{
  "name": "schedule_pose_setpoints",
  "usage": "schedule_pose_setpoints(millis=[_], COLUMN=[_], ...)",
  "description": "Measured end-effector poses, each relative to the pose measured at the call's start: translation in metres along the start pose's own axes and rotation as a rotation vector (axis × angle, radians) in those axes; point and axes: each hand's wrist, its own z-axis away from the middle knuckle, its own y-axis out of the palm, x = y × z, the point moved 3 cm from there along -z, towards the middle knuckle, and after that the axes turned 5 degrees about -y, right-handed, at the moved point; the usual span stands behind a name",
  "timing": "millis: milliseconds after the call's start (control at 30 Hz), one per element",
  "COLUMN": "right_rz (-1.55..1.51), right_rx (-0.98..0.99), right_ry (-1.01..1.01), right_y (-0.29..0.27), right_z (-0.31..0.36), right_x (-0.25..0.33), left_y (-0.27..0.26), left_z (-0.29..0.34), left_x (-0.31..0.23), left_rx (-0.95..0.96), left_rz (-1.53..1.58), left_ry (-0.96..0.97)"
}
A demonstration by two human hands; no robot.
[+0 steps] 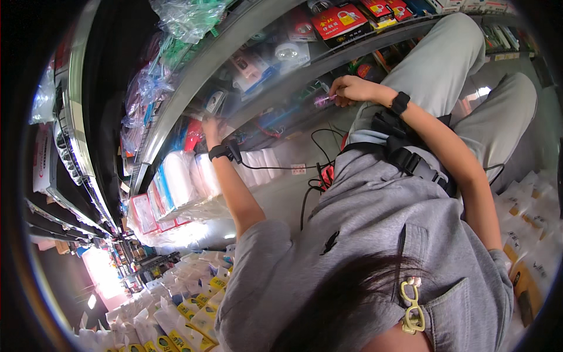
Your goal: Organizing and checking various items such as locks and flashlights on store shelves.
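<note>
My right hand is closed on a small pink-purple item in front of the lower shelf. The item is too small to name, and it sticks out past my fingertips. Farther left, my left hand reaches to the shelf edge, beside a red item and just below a small dark-and-white package. The fingers of this hand are blurred and partly hidden, so whether they hold anything does not show. Black bands circle both wrists, and a cable runs from the left one.
Grey shelf rails run across in front of me, with blister packs and red-and-black boxes on them. White wrapped packs stand low at the left. Black cables trail beside my waist. Bagged tissue packs lie behind me.
</note>
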Motion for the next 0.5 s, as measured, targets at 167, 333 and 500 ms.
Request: schedule_pose_setpoints(millis=[167, 333, 500], right_rz=[0.064, 0.058, 0.045], right_rx=[-0.015, -0.049, -0.053], right_ry=[-0.048, -0.049, -0.083], right_y=[0.003, -0.005, 0.000], right_z=[-0.008, -0.005, -0.006], right_x=[-0.002, -0.009, 0.000], left_y=[-0.008, -0.006, -0.027], left_z=[-0.008, -0.006, -0.013], left_x=[-0.004, -0.013, -0.015], left_rx=[-0.038, 0.012, -0.093], left_rz=[-0.031, -0.212, 0.126], left_ry=[0.021, 0.017, 0.292])
